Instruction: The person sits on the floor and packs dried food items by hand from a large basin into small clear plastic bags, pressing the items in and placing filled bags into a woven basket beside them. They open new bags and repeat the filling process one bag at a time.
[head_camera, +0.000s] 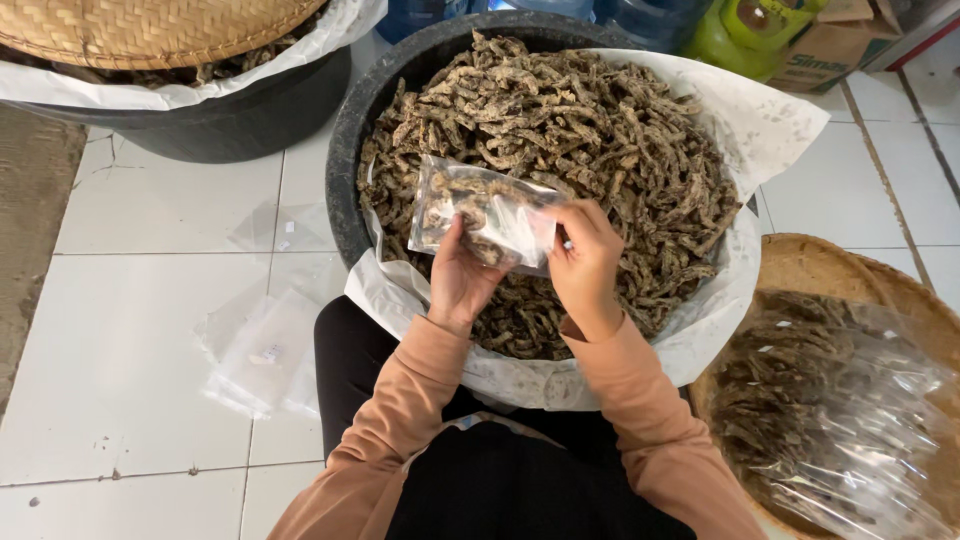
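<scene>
While both my hands — left (462, 282), right (585, 262) — pinch this filled clear bag (480, 212) over the tub's (345, 150) near rim, a loose grip could spill pieces.

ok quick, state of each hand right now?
Left hand: closed on the clear plastic bag of dried brown strips, held over the black tub.
Right hand: closed on the same bag's right edge, fingers pinching it.

second tub (200, 120) cut off at top; basket (900, 300) cropped right.
</scene>
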